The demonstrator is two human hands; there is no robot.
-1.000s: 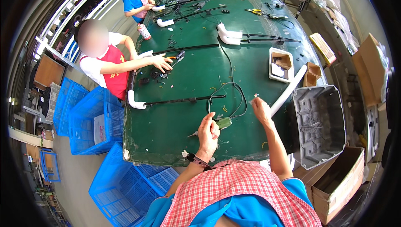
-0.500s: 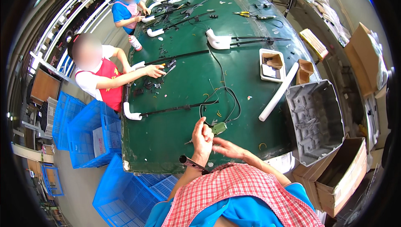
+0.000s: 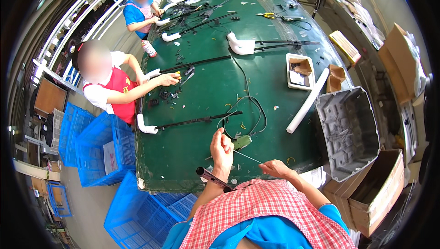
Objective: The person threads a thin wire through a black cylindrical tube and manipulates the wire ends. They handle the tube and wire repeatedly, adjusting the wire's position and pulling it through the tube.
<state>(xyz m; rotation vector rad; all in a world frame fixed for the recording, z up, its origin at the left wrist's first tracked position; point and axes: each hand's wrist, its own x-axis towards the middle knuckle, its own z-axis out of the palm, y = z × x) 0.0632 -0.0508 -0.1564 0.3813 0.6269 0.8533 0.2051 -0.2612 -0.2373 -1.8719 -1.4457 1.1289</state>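
Note:
My left hand (image 3: pixel 222 153) is curled closed above the near edge of the green table; what lies inside its fingers is hidden. A thin pale strand (image 3: pixel 248 156) stretches from beside those fingers to my right hand (image 3: pixel 275 168), which pinches its other end. Whether it is cord or stiff wire I cannot tell. Just beyond my left fingers lies a green power screwdriver (image 3: pixel 242 142), with a dark cable (image 3: pixel 264 120) looped behind it. A dark hollow tube (image 3: pixel 213 179) crosses my left forearm, its open end up and its lower part against my checked apron.
White elbow-shaped pieces with black rods (image 3: pixel 146 124) lie on the table (image 3: pixel 279 153). To the right are a white foam tube (image 3: pixel 308 101), a grey bin (image 3: pixel 348 134) and a carton (image 3: pixel 378 194). Blue crates (image 3: pixel 105 143) stand left, beside two people working.
My right hand has moved right, away from my left hand, and its fingers have closed. The pale strand now shows taut between them. The nearer person's hand has shifted slightly.

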